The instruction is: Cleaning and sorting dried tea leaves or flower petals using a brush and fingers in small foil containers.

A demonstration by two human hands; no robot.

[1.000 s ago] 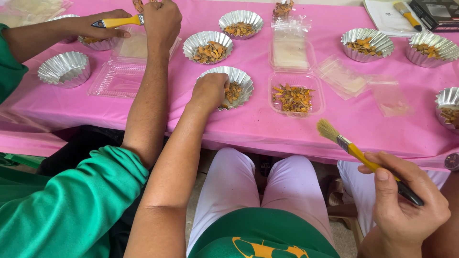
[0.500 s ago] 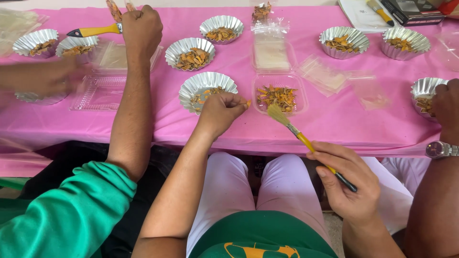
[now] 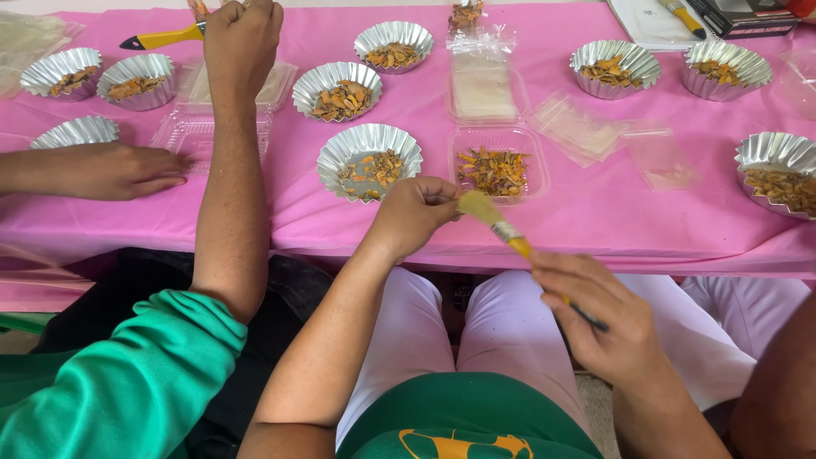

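At nine o'clock on the pink table [image 3: 595, 212], a co-worker's hand [image 3: 110, 170] lies flat beside an empty foil cup [image 3: 76, 132], and that person's other hand [image 3: 242, 38], sleeved in green lower down, grips a yellow-handled brush [image 3: 166, 36] near eleven. Toward the middle I see my left hand [image 3: 412, 212] curled nearly closed, fingertips pinched as if on a small piece, though I cannot tell what; it sits at the front table edge just below a foil cup of orange-brown flakes [image 3: 370, 161]. At four o'clock my right hand [image 3: 608, 323] wraps a paintbrush [image 3: 510, 234], bristles angled up against the pinch, seemingly to dust it. A clear tray of flakes [image 3: 497, 170] waits just beyond.
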